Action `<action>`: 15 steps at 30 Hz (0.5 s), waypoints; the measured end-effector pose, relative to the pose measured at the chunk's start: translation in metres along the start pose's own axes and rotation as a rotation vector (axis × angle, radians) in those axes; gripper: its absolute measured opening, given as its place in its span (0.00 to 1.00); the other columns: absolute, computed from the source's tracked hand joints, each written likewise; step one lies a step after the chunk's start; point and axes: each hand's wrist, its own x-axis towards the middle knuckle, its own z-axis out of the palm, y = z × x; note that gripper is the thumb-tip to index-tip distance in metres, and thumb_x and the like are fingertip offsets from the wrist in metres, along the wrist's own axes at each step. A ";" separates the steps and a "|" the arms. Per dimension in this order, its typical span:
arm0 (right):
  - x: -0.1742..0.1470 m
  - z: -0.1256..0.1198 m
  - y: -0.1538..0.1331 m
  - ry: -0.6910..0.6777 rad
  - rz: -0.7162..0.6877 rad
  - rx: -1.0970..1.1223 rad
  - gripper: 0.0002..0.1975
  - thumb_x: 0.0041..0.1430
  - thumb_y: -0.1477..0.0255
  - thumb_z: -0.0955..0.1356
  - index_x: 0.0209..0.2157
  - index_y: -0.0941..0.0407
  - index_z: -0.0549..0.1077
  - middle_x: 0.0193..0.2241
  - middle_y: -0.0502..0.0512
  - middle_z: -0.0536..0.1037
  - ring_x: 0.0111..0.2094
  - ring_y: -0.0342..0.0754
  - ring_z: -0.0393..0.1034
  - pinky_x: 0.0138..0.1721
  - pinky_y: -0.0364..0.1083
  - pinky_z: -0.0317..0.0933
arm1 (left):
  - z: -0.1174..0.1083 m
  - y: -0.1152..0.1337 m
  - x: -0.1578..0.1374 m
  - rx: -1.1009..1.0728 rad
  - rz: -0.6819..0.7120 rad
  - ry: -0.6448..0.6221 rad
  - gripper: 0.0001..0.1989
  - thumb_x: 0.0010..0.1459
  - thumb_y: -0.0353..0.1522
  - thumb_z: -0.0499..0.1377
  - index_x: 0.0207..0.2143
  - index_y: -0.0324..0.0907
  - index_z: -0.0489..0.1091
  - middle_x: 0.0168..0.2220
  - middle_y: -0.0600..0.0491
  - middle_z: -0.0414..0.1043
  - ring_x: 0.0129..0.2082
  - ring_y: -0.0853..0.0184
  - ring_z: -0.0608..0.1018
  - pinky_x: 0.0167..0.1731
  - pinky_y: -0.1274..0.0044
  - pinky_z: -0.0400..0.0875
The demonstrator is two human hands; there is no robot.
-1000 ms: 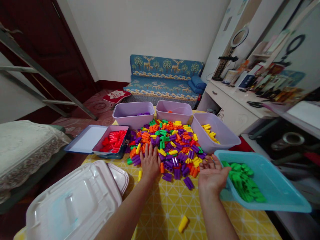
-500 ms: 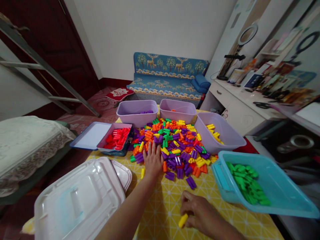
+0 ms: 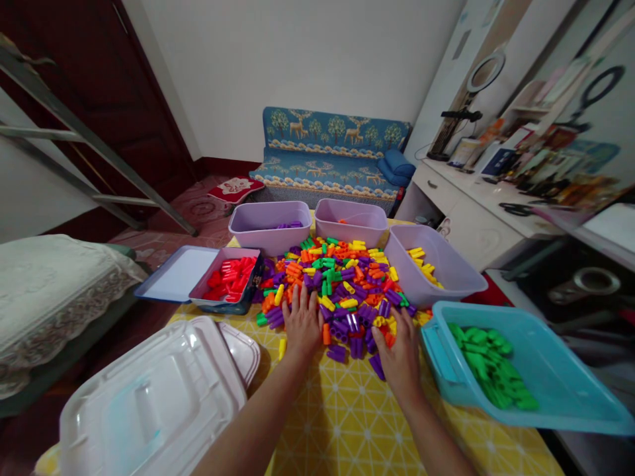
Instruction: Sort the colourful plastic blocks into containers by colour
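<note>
A mixed pile of plastic tube-shaped pieces (image 3: 342,284) in purple, orange, yellow and green covers the middle of the table. My left hand (image 3: 301,325) lies palm down on the pile's near left edge, fingers stretched and apart. At the near right edge, my right hand (image 3: 401,354) reaches over yellow and orange pieces, thumb and fingers spread. Its fingertips partly hide the pieces beneath. A single yellow piece (image 3: 282,348) lies on the cloth left of my left wrist, and a purple piece (image 3: 377,365) sits beside my right thumb.
Behind the pile stand lilac bins (image 3: 270,233), one holding yellow pieces (image 3: 424,266). A turquoise bin (image 3: 560,344) with green pieces (image 3: 491,367) is at right. A tin (image 3: 198,301) of red pieces (image 3: 232,277) and stacked pale lids (image 3: 153,396) are at left. Patterned yellow cloth (image 3: 342,423) covers the table.
My right hand has moved forward from the near cloth onto the pile's right edge. The yellow piece it held is no longer visible in it. My left hand stays in place.
</note>
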 end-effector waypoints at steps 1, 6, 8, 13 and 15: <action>-0.007 0.003 0.008 -0.003 0.027 -0.043 0.31 0.61 0.51 0.63 0.57 0.58 0.65 0.64 0.71 0.58 0.65 0.63 0.51 0.62 0.64 0.50 | 0.000 0.000 0.000 0.000 0.001 0.002 0.24 0.64 0.37 0.50 0.62 0.44 0.64 0.69 0.45 0.50 0.69 0.53 0.51 0.63 0.53 0.49; -0.017 0.015 0.036 0.063 0.134 -0.072 0.36 0.61 0.47 0.59 0.58 0.61 0.63 0.66 0.74 0.54 0.67 0.64 0.47 0.62 0.64 0.49 | -0.001 0.000 0.000 -0.001 -0.003 0.006 0.24 0.64 0.36 0.50 0.62 0.43 0.64 0.69 0.45 0.51 0.69 0.53 0.51 0.63 0.52 0.50; -0.012 0.020 0.039 0.110 0.169 -0.032 0.34 0.61 0.48 0.59 0.57 0.60 0.65 0.63 0.73 0.58 0.66 0.62 0.50 0.62 0.63 0.49 | -0.001 0.000 0.000 -0.003 0.000 0.006 0.24 0.64 0.36 0.50 0.62 0.43 0.64 0.69 0.45 0.51 0.69 0.52 0.51 0.63 0.52 0.50; -0.002 0.041 0.027 0.196 0.317 0.140 0.31 0.60 0.51 0.61 0.55 0.58 0.67 0.59 0.69 0.65 0.62 0.60 0.57 0.62 0.60 0.51 | -0.001 0.001 0.000 0.000 0.005 0.021 0.23 0.65 0.36 0.50 0.61 0.44 0.64 0.69 0.45 0.52 0.69 0.53 0.52 0.63 0.52 0.50; 0.000 0.053 0.015 0.205 0.374 0.204 0.30 0.60 0.52 0.61 0.56 0.56 0.66 0.61 0.67 0.63 0.64 0.59 0.54 0.62 0.59 0.52 | 0.000 0.001 0.000 0.003 0.002 0.029 0.23 0.65 0.35 0.49 0.61 0.44 0.64 0.69 0.46 0.52 0.69 0.53 0.52 0.63 0.52 0.51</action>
